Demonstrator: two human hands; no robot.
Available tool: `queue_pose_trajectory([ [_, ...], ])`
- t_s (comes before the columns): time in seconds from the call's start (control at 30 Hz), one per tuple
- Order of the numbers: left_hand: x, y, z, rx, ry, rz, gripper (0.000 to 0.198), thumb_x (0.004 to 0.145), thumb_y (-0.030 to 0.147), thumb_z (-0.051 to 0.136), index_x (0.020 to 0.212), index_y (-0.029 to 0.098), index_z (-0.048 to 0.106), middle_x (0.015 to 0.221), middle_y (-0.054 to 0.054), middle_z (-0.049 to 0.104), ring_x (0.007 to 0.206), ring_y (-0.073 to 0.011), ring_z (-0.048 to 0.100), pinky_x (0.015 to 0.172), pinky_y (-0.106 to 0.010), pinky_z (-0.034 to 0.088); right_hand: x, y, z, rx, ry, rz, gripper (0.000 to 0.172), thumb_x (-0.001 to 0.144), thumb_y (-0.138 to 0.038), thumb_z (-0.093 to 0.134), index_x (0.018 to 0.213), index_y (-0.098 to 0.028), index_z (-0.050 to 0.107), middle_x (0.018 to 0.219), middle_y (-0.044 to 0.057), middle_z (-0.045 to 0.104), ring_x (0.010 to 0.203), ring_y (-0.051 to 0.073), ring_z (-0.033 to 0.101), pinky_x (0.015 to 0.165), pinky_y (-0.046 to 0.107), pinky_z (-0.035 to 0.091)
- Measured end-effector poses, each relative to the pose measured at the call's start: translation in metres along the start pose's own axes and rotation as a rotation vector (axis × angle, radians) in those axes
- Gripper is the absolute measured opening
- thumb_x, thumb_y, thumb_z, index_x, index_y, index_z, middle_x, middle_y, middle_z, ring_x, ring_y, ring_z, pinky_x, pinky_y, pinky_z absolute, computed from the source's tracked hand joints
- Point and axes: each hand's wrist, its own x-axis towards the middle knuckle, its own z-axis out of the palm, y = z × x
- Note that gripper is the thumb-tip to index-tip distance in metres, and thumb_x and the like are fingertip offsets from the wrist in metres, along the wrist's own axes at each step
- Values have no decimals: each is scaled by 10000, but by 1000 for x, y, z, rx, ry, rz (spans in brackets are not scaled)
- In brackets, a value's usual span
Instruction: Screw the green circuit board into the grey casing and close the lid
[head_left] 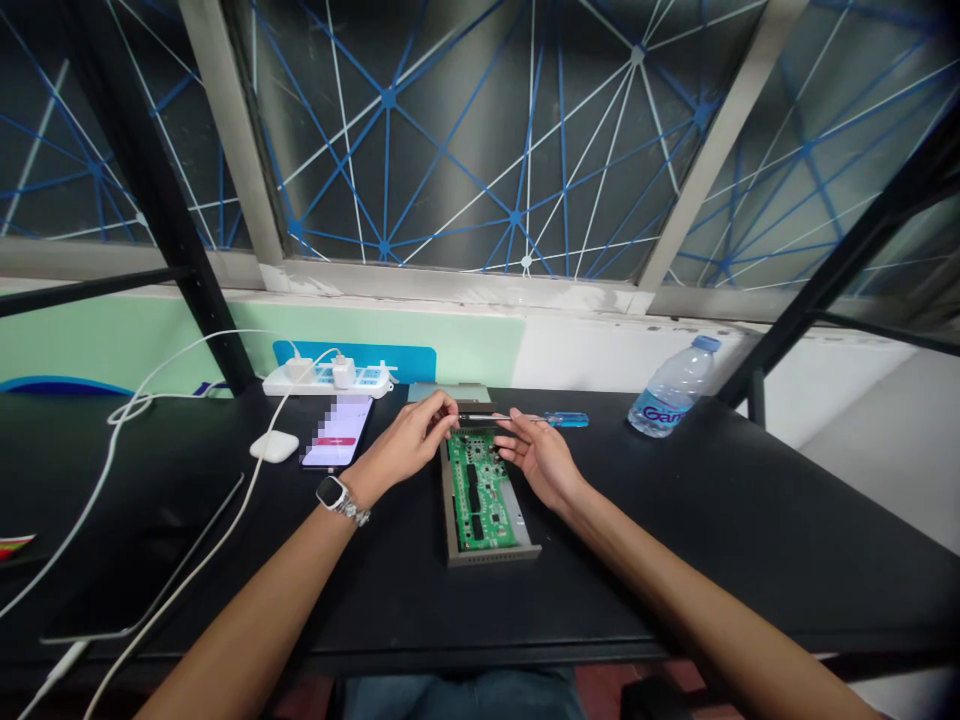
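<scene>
A green circuit board (484, 495) sits in an open grey-brown housing (491, 556) on the black table, between my two hands. Across its far end runs a screwdriver with a clear blue handle (568, 420), lying level with its tip toward the left. My right hand (544, 460) has its upper fingers closed at the shaft, while its lower fingers are loosely curled over the board's right side. My left hand (416, 435) is pinched by the tip end, above the board's far left corner. Whatever lies between those left fingertips is too small to make out.
Beyond the board lies a flat grey metal piece (450, 393). To the left are a phone (337, 432), a white case (274, 446), a power strip (330, 380), a tablet (142, 570) and loose white cables. A water bottle (673, 388) stands at the right.
</scene>
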Motion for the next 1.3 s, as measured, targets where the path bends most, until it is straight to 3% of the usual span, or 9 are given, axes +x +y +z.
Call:
queue_pose_trajectory([
  [0.2,2,-3,-5,13,-16,15,126,967,277,432,957,196,529,872,-38,649,773,-153,630,729,-278,478,-4,3,7,32,6,-34,150,794,-252,746,790,-164,625,1017,103,755,600,135,706,502,211,560],
  [0.37,3,-9,-27,37,53,13,117,949,266,447,942,190,536,888,-41,660,803,-159,626,754,-284,475,1,-2,0,78,97,-74,147,809,-221,721,789,-172,584,986,92,760,578,125,695,497,205,556],
  [0.6,-5,-51,-57,346,-145,-276,80,793,211,554,777,182,627,806,-45,673,766,-199,625,697,-287,448,5,-9,-5,23,83,-122,241,760,-250,760,776,-184,529,948,95,760,549,138,684,447,208,514],
  [0.73,-10,-70,-54,408,-177,-403,92,705,142,564,715,184,645,771,-46,680,766,-200,635,673,-271,438,-1,-4,2,-27,18,-152,326,725,-303,793,810,-199,496,907,86,763,507,146,669,420,215,479],
  [0.87,-11,-78,-47,427,-176,-426,115,663,124,551,685,186,645,700,-31,664,664,-168,610,586,-244,399,-3,-2,6,-99,-3,-161,340,722,-324,789,806,-197,485,873,88,765,471,136,650,406,203,450],
  [1.3,-11,-70,-43,391,-228,-504,144,660,124,550,723,177,668,631,-30,655,600,-169,591,565,-250,383,-4,-4,6,-150,-29,-173,379,711,-354,794,806,-202,461,841,91,762,447,136,636,393,200,435],
])
